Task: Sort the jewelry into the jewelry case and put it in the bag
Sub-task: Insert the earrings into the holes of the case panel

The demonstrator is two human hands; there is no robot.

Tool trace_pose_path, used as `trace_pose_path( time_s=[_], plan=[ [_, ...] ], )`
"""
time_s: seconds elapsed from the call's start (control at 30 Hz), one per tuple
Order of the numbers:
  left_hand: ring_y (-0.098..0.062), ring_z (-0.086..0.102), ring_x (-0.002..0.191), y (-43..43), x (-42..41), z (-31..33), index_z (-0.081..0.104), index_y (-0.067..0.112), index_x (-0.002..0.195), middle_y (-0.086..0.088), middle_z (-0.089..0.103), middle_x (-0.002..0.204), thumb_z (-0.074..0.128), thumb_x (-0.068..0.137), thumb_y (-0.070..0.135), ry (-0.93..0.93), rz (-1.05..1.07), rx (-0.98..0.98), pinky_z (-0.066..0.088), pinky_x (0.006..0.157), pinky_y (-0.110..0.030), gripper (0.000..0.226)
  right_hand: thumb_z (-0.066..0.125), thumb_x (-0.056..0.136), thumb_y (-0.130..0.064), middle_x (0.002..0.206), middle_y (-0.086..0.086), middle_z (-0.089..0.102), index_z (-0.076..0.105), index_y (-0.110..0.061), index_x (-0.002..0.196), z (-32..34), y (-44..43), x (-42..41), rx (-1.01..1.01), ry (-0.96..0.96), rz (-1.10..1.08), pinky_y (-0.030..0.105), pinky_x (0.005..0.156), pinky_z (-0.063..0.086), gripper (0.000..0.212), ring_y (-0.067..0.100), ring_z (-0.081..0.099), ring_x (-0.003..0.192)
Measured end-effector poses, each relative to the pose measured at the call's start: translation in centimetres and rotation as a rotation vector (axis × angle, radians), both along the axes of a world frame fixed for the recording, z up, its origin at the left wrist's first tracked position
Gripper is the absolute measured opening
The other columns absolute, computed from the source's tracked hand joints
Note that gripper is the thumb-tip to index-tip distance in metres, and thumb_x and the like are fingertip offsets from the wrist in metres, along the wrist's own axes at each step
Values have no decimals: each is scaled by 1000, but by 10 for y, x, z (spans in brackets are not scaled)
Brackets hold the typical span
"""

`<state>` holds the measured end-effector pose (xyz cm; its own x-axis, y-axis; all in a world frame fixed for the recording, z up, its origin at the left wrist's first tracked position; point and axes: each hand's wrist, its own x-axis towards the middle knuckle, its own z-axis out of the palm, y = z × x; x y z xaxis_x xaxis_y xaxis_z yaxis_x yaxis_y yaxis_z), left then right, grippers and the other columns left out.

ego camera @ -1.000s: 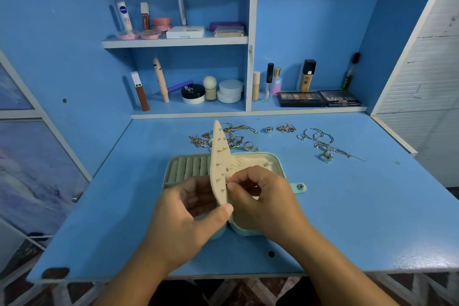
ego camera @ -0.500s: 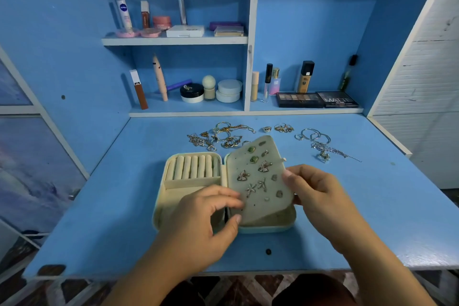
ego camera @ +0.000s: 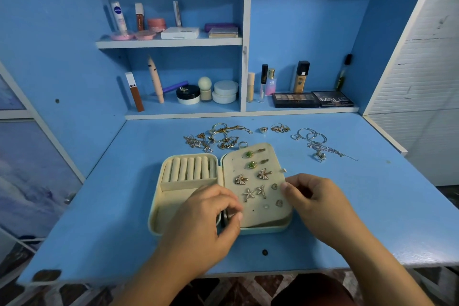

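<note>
A pale green jewelry case (ego camera: 159, 196) lies open on the blue desk. Its left half shows a row of cream ring rolls (ego camera: 190, 169). A cream earring panel (ego camera: 236, 164) lies flat over the right half, carrying green studs (ego camera: 249, 154), butterfly earrings (ego camera: 240, 179) and starfish earrings (ego camera: 249, 194). My left hand (ego camera: 203, 221) pinches the panel's near left corner. My right hand (ego camera: 315, 204) grips its right edge with thumb and fingertips. Behind the case lie loose gold pieces (ego camera: 221, 136), a ring (ego camera: 263, 129) and silver chains (ego camera: 314, 143). No bag is in view.
Shelves at the back hold cosmetics: bottles (ego camera: 301, 77), jars (ego camera: 224, 92) and eyeshadow palettes (ego camera: 313, 99). The desk's front edge (ego camera: 248, 273) runs just under my wrists. A white slatted wall (ego camera: 422, 82) borders the right side.
The earring panel stood upright on edge between my hands; it has been swung down flat over the case's right half. My right hand shifted to its right edge.
</note>
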<state>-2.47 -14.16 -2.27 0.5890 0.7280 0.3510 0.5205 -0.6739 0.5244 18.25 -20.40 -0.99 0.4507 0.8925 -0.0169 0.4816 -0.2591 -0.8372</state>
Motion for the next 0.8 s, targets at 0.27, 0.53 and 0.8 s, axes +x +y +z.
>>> trace_pose_path(
  time_s=[0.27, 0.53, 0.8],
  plan=[
    [9, 56, 95, 2, 0, -3, 71, 36, 86, 30, 60, 96, 56, 78, 53, -9, 9, -6, 39, 74, -1, 24, 57, 91, -36, 46, -21, 51, 67, -25, 77, -2, 1, 0, 4, -14, -9, 13, 42, 32, 20, 0, 44, 43],
    [8, 57, 95, 4, 0, -8, 72, 35, 87, 29, 60, 96, 59, 74, 61, -7, 1, -15, 40, 75, -3, 31, 60, 88, -40, 78, -12, 58, 67, -35, 83, -10, -2, 0, -24, -211, -22, 9, 52, 39, 10, 4, 51, 63],
    [15, 52, 105, 13, -4, 3, 70, 43, 93, 35, 58, 106, 66, 72, 59, 33, 47, -13, 32, 84, 2, 27, 60, 88, -33, 85, -10, 64, 64, -31, 81, -3, 13, 43, -44, -351, -44, 15, 54, 36, 9, 4, 54, 69]
  ],
)
